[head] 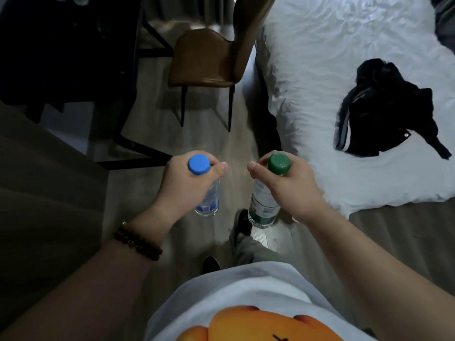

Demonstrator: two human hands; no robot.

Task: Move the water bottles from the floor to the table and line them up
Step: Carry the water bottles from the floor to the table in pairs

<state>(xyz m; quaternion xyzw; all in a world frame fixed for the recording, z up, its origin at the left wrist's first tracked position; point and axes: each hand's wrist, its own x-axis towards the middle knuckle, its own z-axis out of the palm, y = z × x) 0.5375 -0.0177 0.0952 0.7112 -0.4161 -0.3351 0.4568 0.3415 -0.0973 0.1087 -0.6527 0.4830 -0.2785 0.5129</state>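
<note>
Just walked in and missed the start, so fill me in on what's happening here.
A person holds two water bottles upright, clear of the floor. The left hand grips the blue-capped bottle near its cap; the right hand grips the green-capped bottle likewise. Neither is on the dark table yet. A brown chair stands ahead, a bed with a black jacket to the right.

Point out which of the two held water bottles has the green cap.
The clear plastic bottle with green label gripped by the right hand; the left hand holds the clear blue-capped bottle.
</note>
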